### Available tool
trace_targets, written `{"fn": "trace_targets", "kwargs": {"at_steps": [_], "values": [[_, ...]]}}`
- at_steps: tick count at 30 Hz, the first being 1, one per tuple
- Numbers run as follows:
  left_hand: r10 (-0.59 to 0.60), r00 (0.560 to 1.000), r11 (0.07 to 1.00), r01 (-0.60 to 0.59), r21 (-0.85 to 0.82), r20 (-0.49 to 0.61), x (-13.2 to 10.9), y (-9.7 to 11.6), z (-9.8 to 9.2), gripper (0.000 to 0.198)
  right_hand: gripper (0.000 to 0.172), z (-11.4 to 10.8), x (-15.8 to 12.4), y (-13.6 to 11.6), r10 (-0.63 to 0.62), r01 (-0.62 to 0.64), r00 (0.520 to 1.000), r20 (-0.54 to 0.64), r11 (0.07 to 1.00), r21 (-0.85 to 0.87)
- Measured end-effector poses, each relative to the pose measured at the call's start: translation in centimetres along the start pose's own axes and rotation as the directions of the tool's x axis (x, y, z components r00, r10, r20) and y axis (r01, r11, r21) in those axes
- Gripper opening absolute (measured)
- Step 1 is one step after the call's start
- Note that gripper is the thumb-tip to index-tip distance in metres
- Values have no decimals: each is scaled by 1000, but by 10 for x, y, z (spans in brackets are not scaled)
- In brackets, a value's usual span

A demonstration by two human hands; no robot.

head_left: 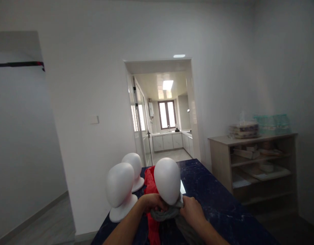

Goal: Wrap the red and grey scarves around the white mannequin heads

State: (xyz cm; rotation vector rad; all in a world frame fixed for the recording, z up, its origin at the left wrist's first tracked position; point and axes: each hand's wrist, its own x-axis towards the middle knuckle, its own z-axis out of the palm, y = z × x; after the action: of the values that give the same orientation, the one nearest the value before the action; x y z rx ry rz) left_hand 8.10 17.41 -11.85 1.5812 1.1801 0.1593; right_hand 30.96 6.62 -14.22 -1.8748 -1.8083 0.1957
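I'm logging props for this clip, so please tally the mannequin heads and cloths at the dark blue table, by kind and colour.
White mannequin heads: 3
Grey cloth: 1
Red cloth: 1
Total: 5

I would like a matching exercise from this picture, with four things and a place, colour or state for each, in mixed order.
1. grey cloth
2. red cloth
3. table
4. bottles

A. on top of the shelf
B. held by the left hand and right hand
C. dark blue
D. lying between white heads

Pairs: 1-B, 2-D, 3-C, 4-A
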Motion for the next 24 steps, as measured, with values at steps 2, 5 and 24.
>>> {"fn": "trace_targets", "kwargs": {"at_steps": [2, 5, 24], "values": [[39, 997, 983, -28, 181, -62, -6, 0, -3, 25, 25, 2, -2, -2, 1, 0, 1000, 6, 1000, -15], [178, 966, 910, -88, 406, -190, -22, -3, -5, 51, 21, 4, -3, -2, -8, 8, 1000, 13, 999, -32], [305, 709, 943, -130, 307, -636, -46, -30, -17, 34, 18, 0, -8, -3, -97, 103, 994, 59, 989, -107]]}}
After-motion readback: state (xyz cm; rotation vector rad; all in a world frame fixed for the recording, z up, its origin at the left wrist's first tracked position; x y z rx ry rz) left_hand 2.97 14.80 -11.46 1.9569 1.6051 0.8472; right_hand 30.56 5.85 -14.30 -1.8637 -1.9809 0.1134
